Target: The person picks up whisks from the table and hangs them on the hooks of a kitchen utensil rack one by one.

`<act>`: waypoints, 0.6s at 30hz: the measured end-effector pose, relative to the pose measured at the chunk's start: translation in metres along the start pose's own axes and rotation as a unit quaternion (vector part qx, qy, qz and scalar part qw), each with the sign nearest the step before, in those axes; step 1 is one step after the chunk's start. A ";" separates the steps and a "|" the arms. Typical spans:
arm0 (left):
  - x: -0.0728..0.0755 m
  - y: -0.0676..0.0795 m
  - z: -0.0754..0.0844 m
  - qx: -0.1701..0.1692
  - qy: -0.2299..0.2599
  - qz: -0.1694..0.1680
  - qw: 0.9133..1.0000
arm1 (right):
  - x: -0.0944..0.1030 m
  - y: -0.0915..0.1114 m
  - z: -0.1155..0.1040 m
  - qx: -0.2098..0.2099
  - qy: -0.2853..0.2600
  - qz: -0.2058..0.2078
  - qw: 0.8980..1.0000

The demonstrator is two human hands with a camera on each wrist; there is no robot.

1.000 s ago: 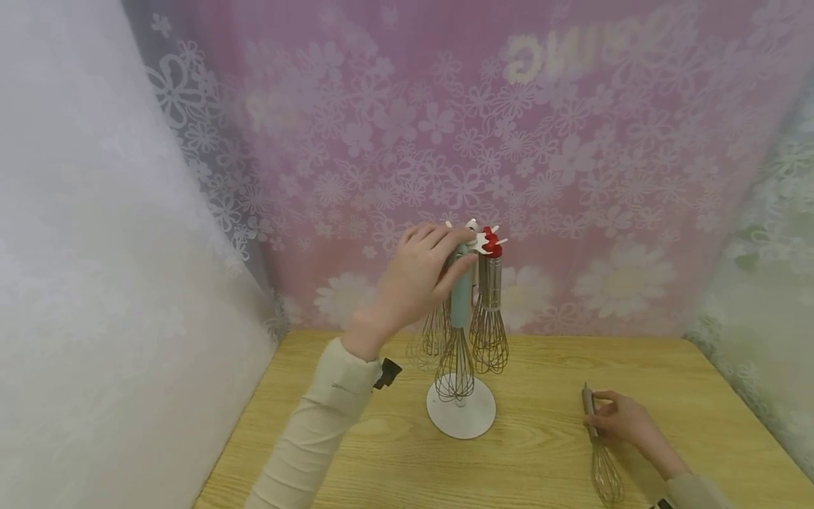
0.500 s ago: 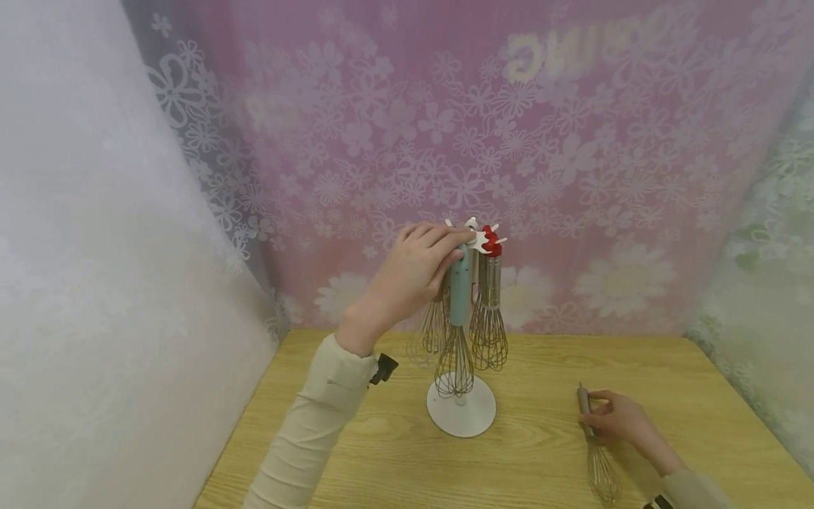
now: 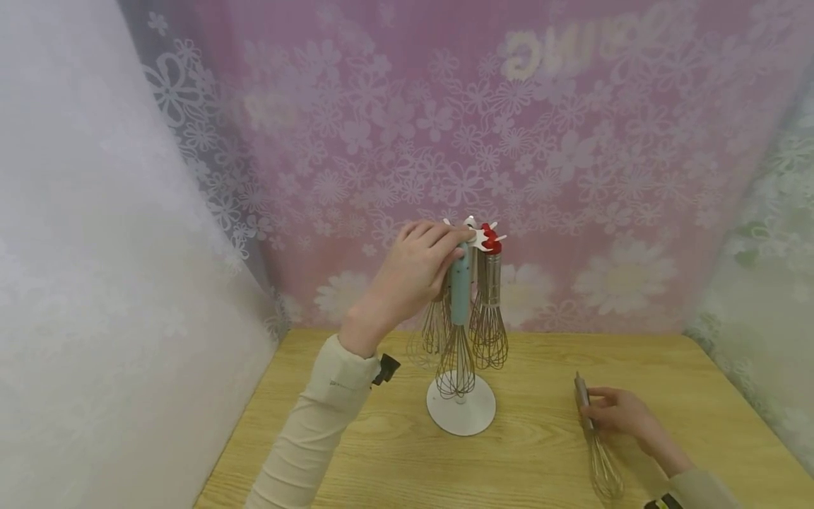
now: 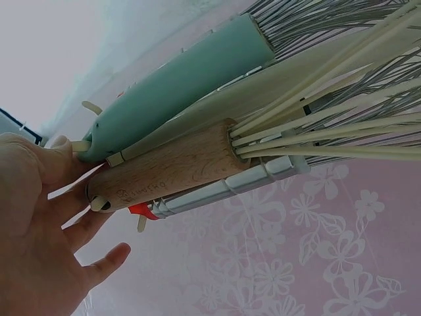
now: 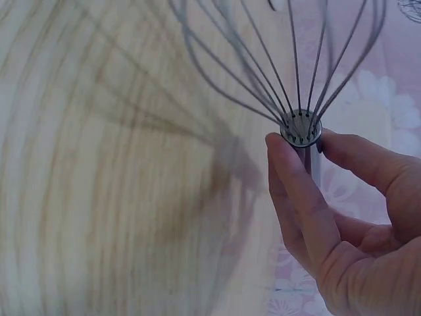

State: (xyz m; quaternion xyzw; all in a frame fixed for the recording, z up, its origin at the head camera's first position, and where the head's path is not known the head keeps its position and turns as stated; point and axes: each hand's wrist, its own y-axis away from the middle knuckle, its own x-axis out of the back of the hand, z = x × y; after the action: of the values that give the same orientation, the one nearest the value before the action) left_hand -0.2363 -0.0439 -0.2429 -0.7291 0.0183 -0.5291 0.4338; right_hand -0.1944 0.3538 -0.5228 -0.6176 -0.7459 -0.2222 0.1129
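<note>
A white stand [image 3: 461, 410] with a round base and a hooked top bears several hanging whisks. My left hand [image 3: 413, 272] holds the stand's top, its thumb at the hook of the mint-handled whisk [image 3: 460, 293]. In the left wrist view a wooden-handled whisk [image 4: 164, 164] hangs beside the mint one, and the outer fingers of my left hand [image 4: 46, 217] are spread. The whisk with a red top and steel handle [image 3: 492, 279] hangs on the right. My right hand [image 3: 623, 417] pinches a steel whisk [image 5: 301, 128] by its handle between thumb and fingers.
The wood-grain table [image 3: 534, 452] has the right-hand whisk low over it; I cannot tell whether its wires touch. A pink flowered curtain [image 3: 394, 141] closes off the back, and pale curtain [image 3: 127, 247] stands along the left.
My left thumb has drawn back from the mint handle's front to its top. My right hand has shifted the steel whisk slightly left, its handle end now a little farther up in the head view.
</note>
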 end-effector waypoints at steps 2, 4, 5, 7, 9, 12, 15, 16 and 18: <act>0.001 0.000 0.000 0.001 0.000 -0.001 1.000 | 0.000 0.001 -0.003 0.003 -0.011 0.007 1.000; 0.001 0.000 0.000 0.004 0.001 -0.004 1.000 | -0.001 0.001 -0.006 0.007 -0.020 0.016 1.000; 0.001 0.000 0.000 0.005 0.001 -0.005 1.000 | -0.001 0.001 -0.008 0.009 -0.022 0.022 0.999; 0.001 0.000 0.000 0.008 0.002 -0.006 1.000 | -0.001 0.000 -0.010 0.016 -0.018 0.035 0.999; 0.001 0.000 0.000 0.009 0.002 -0.006 1.000 | -0.002 0.000 -0.013 0.025 -0.010 0.045 0.999; 0.000 -0.001 0.000 0.007 0.003 -0.002 1.000 | -0.004 0.000 -0.018 0.031 0.000 0.063 0.998; -0.001 -0.001 0.000 0.002 0.003 0.005 1.000 | -0.006 0.001 -0.023 0.039 0.005 0.079 0.996; -0.002 -0.001 0.000 0.000 0.003 0.008 1.000 | -0.007 0.001 -0.025 0.040 0.005 0.087 0.995; -0.002 -0.001 -0.001 -0.002 0.004 0.011 1.000 | -0.007 0.001 -0.028 0.046 0.013 0.101 0.994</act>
State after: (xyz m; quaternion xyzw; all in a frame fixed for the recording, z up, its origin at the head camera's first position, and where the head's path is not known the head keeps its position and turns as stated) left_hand -0.2382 -0.0425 -0.2437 -0.7277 0.0292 -0.5271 0.4379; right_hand -0.1946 0.3345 -0.5015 -0.6811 -0.6874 -0.1836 0.1727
